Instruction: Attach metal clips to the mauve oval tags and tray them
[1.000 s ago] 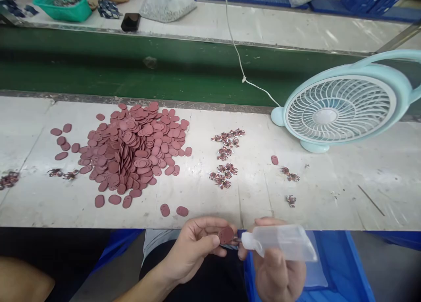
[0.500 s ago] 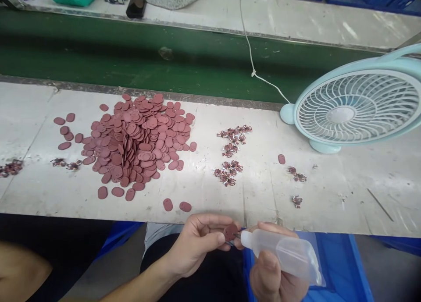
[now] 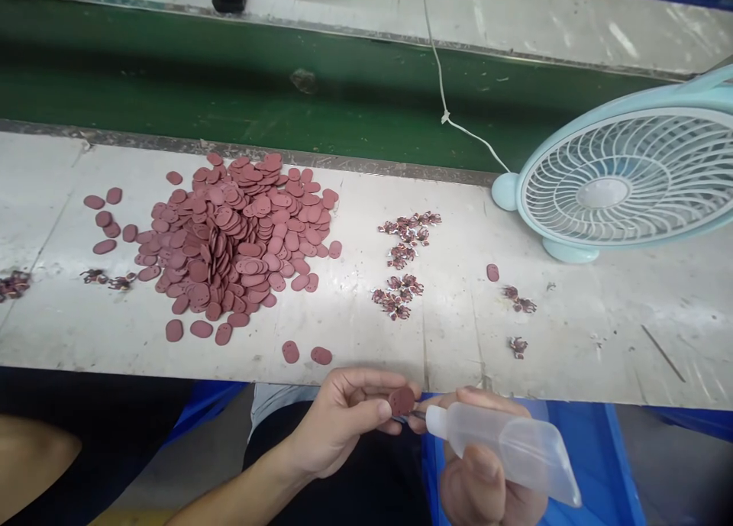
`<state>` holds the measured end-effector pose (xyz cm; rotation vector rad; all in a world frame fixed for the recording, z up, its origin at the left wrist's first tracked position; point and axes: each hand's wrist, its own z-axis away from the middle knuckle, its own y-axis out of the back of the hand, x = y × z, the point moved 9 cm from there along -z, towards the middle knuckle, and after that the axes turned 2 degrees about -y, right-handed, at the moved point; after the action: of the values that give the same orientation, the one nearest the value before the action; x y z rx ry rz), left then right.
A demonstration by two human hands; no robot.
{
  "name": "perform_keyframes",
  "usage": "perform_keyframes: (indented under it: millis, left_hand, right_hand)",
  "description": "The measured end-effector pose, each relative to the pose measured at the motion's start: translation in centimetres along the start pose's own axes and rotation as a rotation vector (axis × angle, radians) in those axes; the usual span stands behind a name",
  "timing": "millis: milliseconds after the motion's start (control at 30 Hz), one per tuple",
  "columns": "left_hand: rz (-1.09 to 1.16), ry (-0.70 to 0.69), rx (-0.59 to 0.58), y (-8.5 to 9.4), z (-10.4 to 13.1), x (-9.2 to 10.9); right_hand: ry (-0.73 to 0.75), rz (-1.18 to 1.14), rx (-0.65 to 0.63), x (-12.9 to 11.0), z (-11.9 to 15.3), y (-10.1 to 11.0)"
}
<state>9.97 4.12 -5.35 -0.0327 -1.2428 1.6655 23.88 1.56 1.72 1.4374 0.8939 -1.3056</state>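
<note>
Just off the table's front edge, my left hand [image 3: 343, 423] pinches a dark red oval piece [image 3: 402, 401] between thumb and fingers. My right hand [image 3: 492, 472] is wrapped round a translucent squeeze bottle [image 3: 509, 438], tilted with its thin tip at the lower right of the piece. Whether the tip touches it I cannot tell. A large heap of the same red ovals [image 3: 246, 236] lies on the white table, with two loose ones near the front edge. Small brown-and-white figure-like parts [image 3: 404, 289] lie in clusters right of the heap.
A light blue fan [image 3: 601, 194] stands at the right, its white cord [image 3: 440, 91] crossing the green strip [image 3: 343, 98]. Blue crates [image 3: 595, 450] are below the table. A person's arm [image 3: 34, 465] is at the lower left.
The view has shifted slightly. The bottle and my right hand have moved a little to the right, and the bottle's tip now sits lower against the oval piece's edge. Both holds are unchanged.
</note>
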Motion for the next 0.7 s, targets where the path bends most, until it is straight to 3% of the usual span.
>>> perform_keyframes:
  millis: [100,267,500,600,700]
  left_hand:
    - [0.004,0.006,-0.002,0.0,0.1,0.1]
    - [-0.001,0.007,0.004,0.0,0.1,0.2]
    - [0.003,0.006,0.019,0.1,0.0,0.3]
    - [0.015,-0.009,0.009,0.1,0.0,0.6]
    - [0.029,-0.028,-0.002,0.1,0.1,1.0]
  right_hand:
    - [0.068,-0.185,0.153,-1.5,-0.6,0.0]
    - [0.045,-0.245,0.107,-1.2,-0.7,-0.7]
    - [0.047,-0.239,0.167,-1.0,-0.4,-0.2]
    - [-0.094,-0.527,0.146,0.6,-2.6,0.6]
    - [-0.378,-0.986,0.063,4.5,-5.7,0.7]
